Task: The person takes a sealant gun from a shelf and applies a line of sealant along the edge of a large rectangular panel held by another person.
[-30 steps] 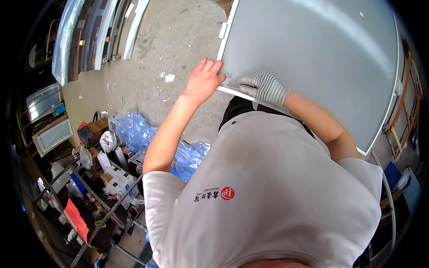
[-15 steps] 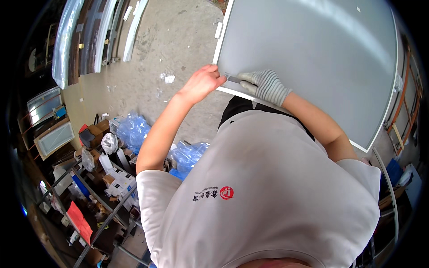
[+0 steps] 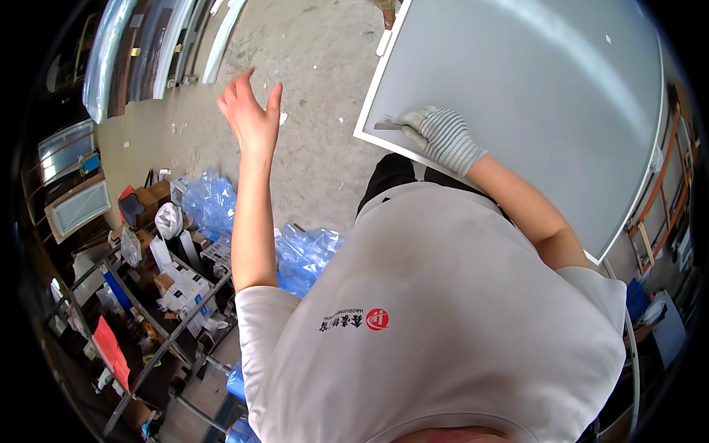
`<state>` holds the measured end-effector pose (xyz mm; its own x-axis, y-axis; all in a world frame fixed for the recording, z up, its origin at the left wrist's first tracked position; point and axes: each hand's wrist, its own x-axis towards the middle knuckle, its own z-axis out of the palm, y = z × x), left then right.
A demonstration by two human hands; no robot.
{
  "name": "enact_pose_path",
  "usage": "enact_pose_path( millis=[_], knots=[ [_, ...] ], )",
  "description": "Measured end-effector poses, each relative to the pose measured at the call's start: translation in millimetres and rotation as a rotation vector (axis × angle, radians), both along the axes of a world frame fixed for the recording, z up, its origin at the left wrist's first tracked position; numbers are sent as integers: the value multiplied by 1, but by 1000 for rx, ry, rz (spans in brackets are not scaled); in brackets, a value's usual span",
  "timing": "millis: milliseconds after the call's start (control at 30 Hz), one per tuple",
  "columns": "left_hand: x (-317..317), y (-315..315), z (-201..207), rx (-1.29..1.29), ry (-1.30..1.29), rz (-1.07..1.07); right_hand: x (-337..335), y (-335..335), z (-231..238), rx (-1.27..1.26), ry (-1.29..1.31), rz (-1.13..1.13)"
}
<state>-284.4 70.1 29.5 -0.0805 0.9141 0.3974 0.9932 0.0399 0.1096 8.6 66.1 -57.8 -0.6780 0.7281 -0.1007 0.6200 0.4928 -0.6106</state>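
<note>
My left hand (image 3: 251, 118) is bare and raised off to the left, its fingers spread with nothing in them, over the concrete floor. A striped grey-and-white knit glove covers my right hand (image 3: 443, 136). Its fingers are closed on a flat grey metal blade (image 3: 387, 126) like a scraper, whose tip points left; any handle is hidden in the glove. Hand and blade are over the near-left corner of a large grey panel (image 3: 532, 111) with a white frame (image 3: 375, 92). The panel's near edge runs along my waist.
Long wrapped profiles (image 3: 111, 59) lie at the far left. Blue plastic bags (image 3: 210, 203), boxes and a metal rack (image 3: 159, 336) with a red sheet (image 3: 111, 353) crowd the lower left. Orange metal bars (image 3: 668, 177) stand beyond the panel's right side. Something brown (image 3: 387, 13) is cut off at the top.
My left hand has left the panel's corner and swung left and up, opening. My right hand stays at the panel's near edge, with the blade showing more clearly. The view has shifted slightly.
</note>
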Motion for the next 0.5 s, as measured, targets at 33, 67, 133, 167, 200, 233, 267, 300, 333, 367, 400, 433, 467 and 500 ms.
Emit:
enact_pose_path(
  millis=[33, 67, 133, 167, 200, 233, 267, 300, 333, 367, 400, 433, 467, 500],
  knots=[
    [-7, -14, -8, -135, -118, 47, -5, 0, -2, -2, 4, 2],
    [-10, -28, -18, -188, -140, 34, -10, 0, -4, 80, 16, 38],
    [-6, -57, -37, -293, -197, 6, -21, 1, -2, 159, 24, 67],
    [0, -70, -46, -344, -236, -4, -30, 6, 0, 125, -71, 118],
    [8, -81, -54, -368, -286, -6, -35, 11, 0, 90, -166, 170],
    [16, -92, -59, -390, -337, 0, -35, 14, -2, 87, -170, 176],
    [25, -101, -62, -390, -343, 3, -36, 17, -4, 111, -118, 190],
    [34, -108, -64, -425, -382, -10, -37, 20, -7, 134, -65, 204],
    [40, -113, -66, -458, -420, -23, -37, 22, -11, 135, -68, 211],
    [45, -116, -68, -456, -425, -17, -36, 24, -16, 195, -48, 242],
    [50, -118, -69, -458, -457, -32, -35, 25, -20, 255, -27, 273],
    [53, -121, -70, -463, -488, -47, -35, 25, -21, 249, -51, 310],
    [55, -122, -71, -463, -491, -41, -35, 26, -22, 247, -52, 317],
    [57, -123, -72, -465, -508, -37, -35, 28, -21, 264, -29, 361]
  ],
)
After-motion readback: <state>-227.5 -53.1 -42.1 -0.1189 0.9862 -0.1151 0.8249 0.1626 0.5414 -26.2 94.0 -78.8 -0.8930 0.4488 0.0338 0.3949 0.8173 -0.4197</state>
